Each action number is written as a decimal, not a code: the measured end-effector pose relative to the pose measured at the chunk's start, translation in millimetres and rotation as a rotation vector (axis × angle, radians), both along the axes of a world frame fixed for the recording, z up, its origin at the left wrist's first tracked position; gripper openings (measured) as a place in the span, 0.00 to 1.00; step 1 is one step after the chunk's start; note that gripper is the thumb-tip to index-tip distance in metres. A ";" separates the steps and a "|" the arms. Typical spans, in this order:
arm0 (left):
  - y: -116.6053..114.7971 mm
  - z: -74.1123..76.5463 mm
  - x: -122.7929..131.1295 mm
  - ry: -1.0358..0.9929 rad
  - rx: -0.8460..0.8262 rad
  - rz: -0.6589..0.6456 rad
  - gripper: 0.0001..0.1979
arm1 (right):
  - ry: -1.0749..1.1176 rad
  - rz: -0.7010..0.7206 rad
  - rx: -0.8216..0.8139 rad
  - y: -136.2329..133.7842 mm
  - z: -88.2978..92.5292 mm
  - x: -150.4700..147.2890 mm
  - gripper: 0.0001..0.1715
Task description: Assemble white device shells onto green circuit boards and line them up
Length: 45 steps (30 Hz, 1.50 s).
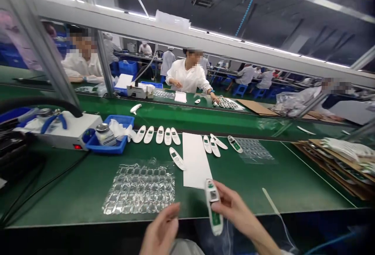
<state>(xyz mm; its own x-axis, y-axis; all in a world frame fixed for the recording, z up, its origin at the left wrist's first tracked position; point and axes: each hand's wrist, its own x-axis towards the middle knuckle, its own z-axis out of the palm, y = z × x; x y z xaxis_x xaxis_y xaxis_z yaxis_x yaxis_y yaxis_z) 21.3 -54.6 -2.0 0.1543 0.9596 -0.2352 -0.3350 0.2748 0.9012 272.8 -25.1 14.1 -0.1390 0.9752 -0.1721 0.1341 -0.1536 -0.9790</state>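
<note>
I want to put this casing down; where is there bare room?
Bare green bench lies beyond your right hand, between the white sheet and the pale strip, and from that strip to the cardboard stack. Crowded: along the row of white casings, and around the blue bin at left.

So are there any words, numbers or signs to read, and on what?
None can be read.
Device in the right hand: any marks on its circuit board are too small and blurred.
Row of white device casings: any button labels too small.
White paper sheet: no writing visible.
</note>
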 end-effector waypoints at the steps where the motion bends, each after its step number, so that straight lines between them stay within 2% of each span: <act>1: 0.3 -4.9 11.4 -0.115 -0.041 -0.033 0.28 | 0.077 0.039 -0.016 -2.9 -0.9 -27.3 0.37; 2: 0.5 -9.6 18.9 -0.196 -0.073 -0.051 0.29 | 0.092 0.065 -0.010 -5.3 -1.7 -52.4 0.34; 4: 0.4 -17.1 21.2 -0.290 -0.106 -0.051 0.30 | -0.015 0.073 0.083 -7.4 -2.2 -91.5 0.27; 7: -1.7 -22.3 3.7 -0.295 -0.128 -0.036 0.32 | -0.155 0.070 0.221 -3.0 -1.4 -118.3 0.25; 12: -5.5 -18.3 -20.7 -0.164 -0.200 0.034 0.37 | -0.109 0.141 0.328 11.7 2.7 -125.6 0.16; 14: -5.4 -15.9 -22.0 -0.081 -0.211 0.088 0.39 | -0.152 0.148 0.366 15.1 4.8 -130.7 0.11; 17: -4.7 -14.4 -21.0 0.060 -0.196 0.189 0.41 | -0.236 0.155 0.419 18.4 4.7 -141.2 0.08; 20: -4.3 -16.0 -21.1 0.112 -0.181 0.230 0.42 | -0.242 0.146 0.425 21.0 -0.6 -149.8 0.03; 23: -2.5 -19.5 -22.6 0.133 -0.155 0.217 0.41 | -0.267 0.135 0.437 20.6 -4.0 -154.3 0.06; 27: 9.0 -22.4 -30.9 0.113 -0.156 0.176 0.39 | -0.381 0.188 0.698 24.7 8.9 -153.7 0.09; 29: 18.2 -22.0 -39.7 0.097 -0.144 0.186 0.35 | -0.372 0.152 0.746 42.4 19.2 -151.5 0.08; 32: 30.0 -21.4 -54.0 0.154 -0.050 0.249 0.26 | -0.379 0.094 0.559 95.6 23.0 -150.9 0.09; 35: 33.9 -24.9 -60.9 0.220 -0.051 0.265 0.24 | -0.504 0.206 0.438 155.7 5.8 -159.5 0.10; 37: 32.8 -29.0 -60.5 0.223 -0.089 0.268 0.27 | -0.593 0.279 0.425 182.7 -10.8 -169.8 0.09; 39: 31.0 -31.8 -58.5 0.228 -0.102 0.269 0.30 | -0.657 0.307 0.436 194.8 -25.0 -180.4 0.08; 41: 30.0 -31.3 -57.1 0.227 -0.112 0.269 0.32 | -0.710 0.302 0.457 195.3 -33.9 -188.7 0.05; 45: 30.8 -23.2 -58.0 0.239 -0.189 0.304 0.33 | -0.802 0.341 0.526 182.3 -37.5 -195.8 0.11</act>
